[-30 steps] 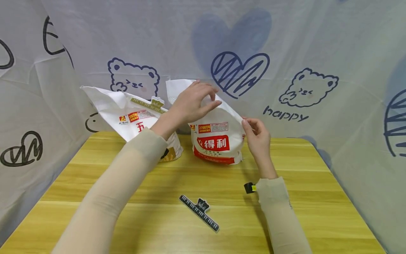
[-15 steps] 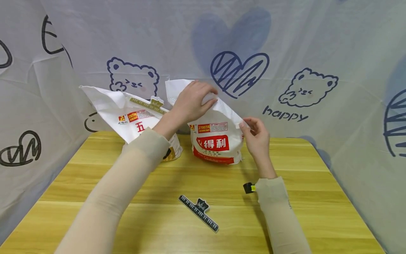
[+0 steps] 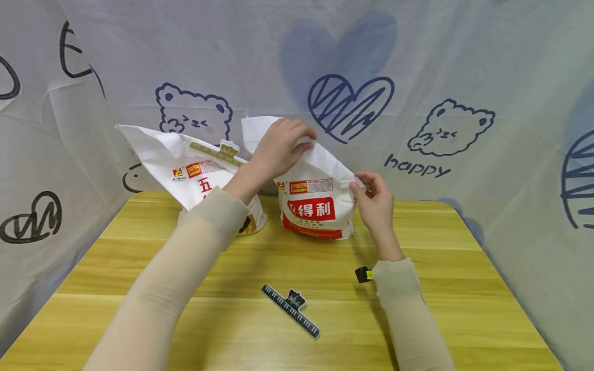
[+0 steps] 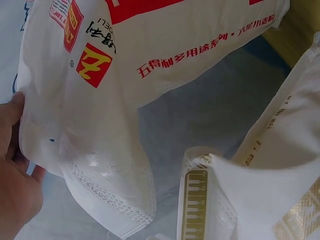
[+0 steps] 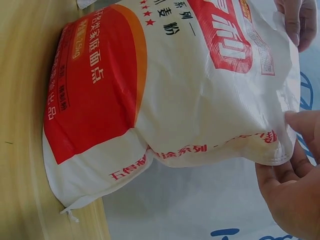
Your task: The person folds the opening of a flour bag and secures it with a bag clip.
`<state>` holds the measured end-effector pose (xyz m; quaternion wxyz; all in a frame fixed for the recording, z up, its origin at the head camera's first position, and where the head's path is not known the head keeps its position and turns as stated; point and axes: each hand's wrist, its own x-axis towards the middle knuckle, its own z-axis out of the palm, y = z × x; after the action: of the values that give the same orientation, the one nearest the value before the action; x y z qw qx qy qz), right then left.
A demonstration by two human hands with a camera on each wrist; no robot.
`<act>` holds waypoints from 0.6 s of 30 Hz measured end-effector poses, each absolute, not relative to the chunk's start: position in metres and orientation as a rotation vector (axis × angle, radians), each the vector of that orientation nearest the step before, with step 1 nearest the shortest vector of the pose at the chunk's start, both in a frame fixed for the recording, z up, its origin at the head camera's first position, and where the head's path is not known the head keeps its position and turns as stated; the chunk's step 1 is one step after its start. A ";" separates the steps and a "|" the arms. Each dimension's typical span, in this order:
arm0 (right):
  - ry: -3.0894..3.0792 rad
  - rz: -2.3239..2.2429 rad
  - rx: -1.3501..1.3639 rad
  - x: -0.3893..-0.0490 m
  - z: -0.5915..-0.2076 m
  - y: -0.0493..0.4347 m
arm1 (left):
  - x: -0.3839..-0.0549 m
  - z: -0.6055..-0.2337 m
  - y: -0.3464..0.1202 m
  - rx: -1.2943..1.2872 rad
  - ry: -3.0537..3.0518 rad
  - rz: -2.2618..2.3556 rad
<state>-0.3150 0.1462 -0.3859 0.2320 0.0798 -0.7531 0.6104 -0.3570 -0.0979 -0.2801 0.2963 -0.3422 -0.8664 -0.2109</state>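
Note:
A white and red flour bag (image 3: 312, 208) stands upright at the back of the table. My left hand (image 3: 284, 147) holds its top edge near the middle, fingers over the top and thumb in front. My right hand (image 3: 377, 200) pinches the top right corner between thumb and fingers, seen closely in the right wrist view, where the bag's red label (image 5: 100, 80) faces the camera. A strip along the top edge is folded towards me. Left of it leans a second flour bag (image 3: 162, 159), its top held by a gold piano-keyboard clip (image 3: 215, 150). My left forearm hides part of that bag.
A black piano-keyboard clip (image 3: 291, 310) lies on the wooden table (image 3: 445, 288) in front of the bags. Behind the table hangs a pale cloth (image 3: 431, 56) printed with hearts and bears.
The top edge of the right-hand flour bag has folded forward and down, showing more of its stitched strip. My left thumb has come closer to the fingers. The second bag and black clip stay put.

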 end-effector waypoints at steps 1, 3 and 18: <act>-2.066 1.681 0.218 -0.315 -0.386 0.146 | -0.357 -0.280 -0.098 -0.913 -2.298 -0.580; -2.061 1.688 0.206 -0.315 -0.386 0.146 | -0.358 -0.281 -0.098 -0.924 -2.276 -0.618; -1.989 1.626 0.154 -0.318 -0.390 0.143 | -0.356 -0.281 -0.096 -0.893 -2.252 -0.730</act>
<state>-0.3178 0.1426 -0.3904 0.2803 0.0575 -0.7419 0.6064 -0.3563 -0.0963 -0.2807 0.3008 -0.3367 -0.8488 -0.2752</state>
